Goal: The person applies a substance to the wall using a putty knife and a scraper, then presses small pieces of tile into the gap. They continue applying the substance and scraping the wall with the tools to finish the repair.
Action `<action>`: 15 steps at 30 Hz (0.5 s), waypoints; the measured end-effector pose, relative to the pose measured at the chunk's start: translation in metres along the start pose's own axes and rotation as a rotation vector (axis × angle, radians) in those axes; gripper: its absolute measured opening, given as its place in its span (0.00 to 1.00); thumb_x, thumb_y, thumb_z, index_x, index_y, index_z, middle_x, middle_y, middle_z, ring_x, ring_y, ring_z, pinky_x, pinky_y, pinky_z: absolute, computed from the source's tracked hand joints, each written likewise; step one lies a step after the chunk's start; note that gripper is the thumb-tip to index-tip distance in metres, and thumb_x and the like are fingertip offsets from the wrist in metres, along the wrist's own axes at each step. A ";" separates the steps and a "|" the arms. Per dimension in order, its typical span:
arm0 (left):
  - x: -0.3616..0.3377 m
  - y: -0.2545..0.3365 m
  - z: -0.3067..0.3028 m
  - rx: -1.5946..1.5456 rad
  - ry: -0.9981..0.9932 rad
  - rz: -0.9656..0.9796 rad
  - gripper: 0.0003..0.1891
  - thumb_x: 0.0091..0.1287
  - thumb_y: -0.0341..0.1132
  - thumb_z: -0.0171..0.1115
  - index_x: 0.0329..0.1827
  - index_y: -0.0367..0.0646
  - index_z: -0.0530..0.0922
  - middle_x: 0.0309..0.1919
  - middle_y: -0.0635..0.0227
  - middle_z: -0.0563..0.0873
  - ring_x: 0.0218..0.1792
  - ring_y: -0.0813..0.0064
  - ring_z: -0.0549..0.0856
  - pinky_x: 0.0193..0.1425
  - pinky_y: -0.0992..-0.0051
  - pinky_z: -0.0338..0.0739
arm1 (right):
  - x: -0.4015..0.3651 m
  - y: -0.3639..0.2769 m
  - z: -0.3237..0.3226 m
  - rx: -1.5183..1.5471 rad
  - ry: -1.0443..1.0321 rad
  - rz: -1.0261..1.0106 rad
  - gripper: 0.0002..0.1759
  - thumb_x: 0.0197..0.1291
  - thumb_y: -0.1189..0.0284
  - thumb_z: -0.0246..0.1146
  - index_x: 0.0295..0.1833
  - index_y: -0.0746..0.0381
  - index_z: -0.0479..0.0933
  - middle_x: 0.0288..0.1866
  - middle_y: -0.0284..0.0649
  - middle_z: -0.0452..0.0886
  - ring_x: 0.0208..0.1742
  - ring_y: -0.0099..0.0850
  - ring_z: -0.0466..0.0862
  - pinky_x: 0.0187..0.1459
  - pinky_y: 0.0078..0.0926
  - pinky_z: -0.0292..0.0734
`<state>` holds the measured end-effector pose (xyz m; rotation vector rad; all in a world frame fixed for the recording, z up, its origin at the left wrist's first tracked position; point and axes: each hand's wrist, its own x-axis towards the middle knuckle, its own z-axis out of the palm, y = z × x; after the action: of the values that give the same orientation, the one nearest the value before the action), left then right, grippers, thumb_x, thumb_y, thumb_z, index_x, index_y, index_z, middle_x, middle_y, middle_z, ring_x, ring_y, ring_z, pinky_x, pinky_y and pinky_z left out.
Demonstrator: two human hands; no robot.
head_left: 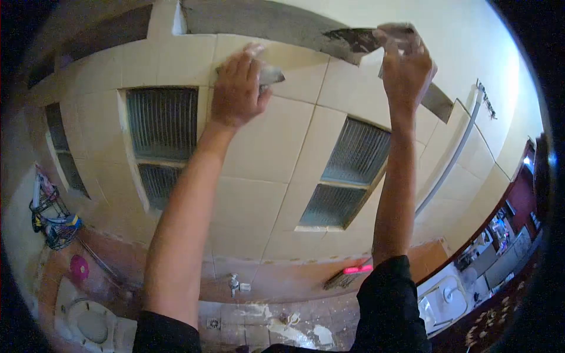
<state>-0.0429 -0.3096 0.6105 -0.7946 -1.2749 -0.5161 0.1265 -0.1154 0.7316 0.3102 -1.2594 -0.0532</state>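
Near the upper edge of the tiled wall [253,135], a dark blade [352,40] is gripped by the right hand [407,66]; well apart, a greyish piece [272,75] is clasped by the left hand [236,89].

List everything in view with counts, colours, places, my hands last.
Flat tool: one, grey, upper centre
Blade: one, dark, upper right
Wall tiles: many, cream, across wall
Bare cement patches: several, grey, wall top
Glass panes: six, greenish grey, paired in wall
Pipe: one, grey, right wall
Wire rack: one, dark, far left
Round item: one, pink, lower left
Toilet: one, pale, bottom left
Tap: one, silvery, low centre
Broom: one, pink-topped, lower right
Floor splashes: several, white, bottom centre
Basin: one, white, lower right
Clutter: uncountable, mixed, far right
Left hand: one, bare, on flat tool
Right hand: one, bare, holding blade
Sleeves: two, black, bottom
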 end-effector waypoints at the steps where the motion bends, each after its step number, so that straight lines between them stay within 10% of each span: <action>1: 0.001 0.003 -0.003 -0.003 0.013 -0.005 0.24 0.49 0.36 0.66 0.49 0.39 0.73 0.62 0.57 0.75 0.62 0.54 0.75 0.65 0.58 0.68 | 0.000 -0.004 -0.003 -0.009 -0.013 0.012 0.08 0.52 0.75 0.61 0.38 0.57 0.84 0.30 0.36 0.87 0.31 0.35 0.87 0.40 0.32 0.79; 12: 0.000 0.003 -0.001 0.028 -0.006 -0.022 0.23 0.50 0.37 0.66 0.50 0.40 0.73 0.62 0.57 0.75 0.60 0.52 0.75 0.65 0.57 0.68 | 0.007 -0.022 -0.001 0.177 0.015 0.122 0.06 0.54 0.80 0.62 0.38 0.65 0.82 0.33 0.44 0.86 0.32 0.38 0.86 0.37 0.36 0.80; 14: -0.001 0.002 0.000 0.047 -0.006 -0.017 0.24 0.51 0.38 0.66 0.50 0.39 0.73 0.63 0.57 0.74 0.59 0.52 0.75 0.65 0.57 0.68 | 0.000 -0.020 0.008 0.143 -0.236 0.250 0.06 0.54 0.81 0.60 0.36 0.64 0.82 0.31 0.43 0.86 0.29 0.34 0.86 0.34 0.31 0.80; 15: -0.003 0.004 0.001 0.040 -0.011 -0.015 0.24 0.51 0.38 0.66 0.50 0.39 0.73 0.63 0.57 0.74 0.59 0.52 0.75 0.65 0.57 0.68 | -0.007 -0.008 0.018 -0.088 -0.060 -0.016 0.07 0.54 0.83 0.59 0.36 0.65 0.82 0.32 0.43 0.87 0.28 0.30 0.86 0.33 0.26 0.80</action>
<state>-0.0409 -0.3066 0.6071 -0.7556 -1.2981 -0.4970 0.1089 -0.1249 0.7283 0.2441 -1.3107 -0.1316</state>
